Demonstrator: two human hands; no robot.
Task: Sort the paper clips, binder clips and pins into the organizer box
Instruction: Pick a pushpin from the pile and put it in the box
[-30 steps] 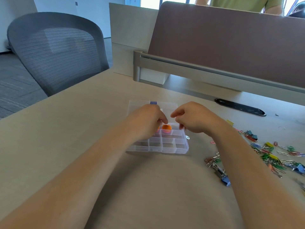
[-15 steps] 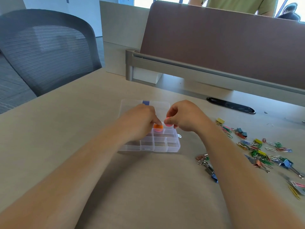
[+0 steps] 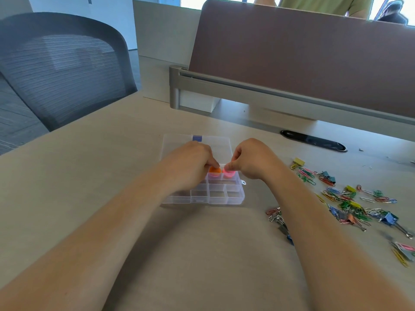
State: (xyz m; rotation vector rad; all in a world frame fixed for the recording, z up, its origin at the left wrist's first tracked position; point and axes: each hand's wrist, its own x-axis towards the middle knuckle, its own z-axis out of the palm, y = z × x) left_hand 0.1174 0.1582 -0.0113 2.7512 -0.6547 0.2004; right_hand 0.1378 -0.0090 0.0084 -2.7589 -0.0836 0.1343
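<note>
A clear plastic organizer box (image 3: 216, 196) lies on the desk, its lid (image 3: 175, 142) folded flat behind it. My left hand (image 3: 190, 162) hovers over the box's far row, fingertips pinched on an orange pin (image 3: 214, 170) in a compartment. My right hand (image 3: 253, 159) pinches a pink pin (image 3: 229, 174) at the compartment just right of the orange one. A loose scatter of coloured paper clips and binder clips (image 3: 350, 198) lies to the right of my right forearm. The box's near compartments look empty.
A few clips (image 3: 277, 217) sit close beside my right forearm. A brown desk divider (image 3: 303, 61) on a grey rail runs along the back, with a black cable slot (image 3: 313, 140) in front of it. A grey mesh chair (image 3: 60, 66) stands at the left.
A pink pin now shows under my right fingertips, beside the orange pin. Both hands have stayed over the box's far row; the view has shifted slightly.
</note>
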